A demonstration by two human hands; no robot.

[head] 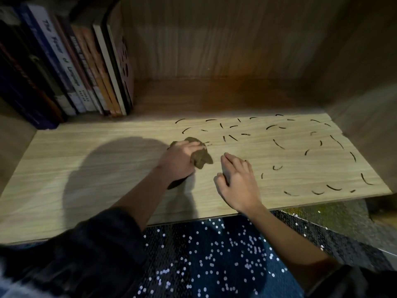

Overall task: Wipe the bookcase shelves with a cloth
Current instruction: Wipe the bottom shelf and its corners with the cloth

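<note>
We judge the shelf (96, 168) about half wiped: from 6 round to 10 o'clock of our hands the wood shows no streaks, while dark curved marks (278, 144) scatter from 12 to 4 o'clock, reaching close to the right wall (365, 117) and the front edge. Our left hand (180, 162) curls its fingers round the bunched brown cloth (203, 159) and presses it to the board near the shelf's middle, with the nearest marks touching it at 1 o'clock. Our right hand (239, 183) lies just beside it at 4 o'clock, fingers spread flat on the wood, holding nothing. What is left, as we read it, is the whole right half. There is open room that way, since nothing stands between cloth and wall, though our right hand sits in the cloth's path. Books (71, 67) stand at 10 o'clock against the back, well apart from the marks. The shaded strip at 12 o'clock is too dark to tell whether it is marked, and we see only this 1 shelf
</note>
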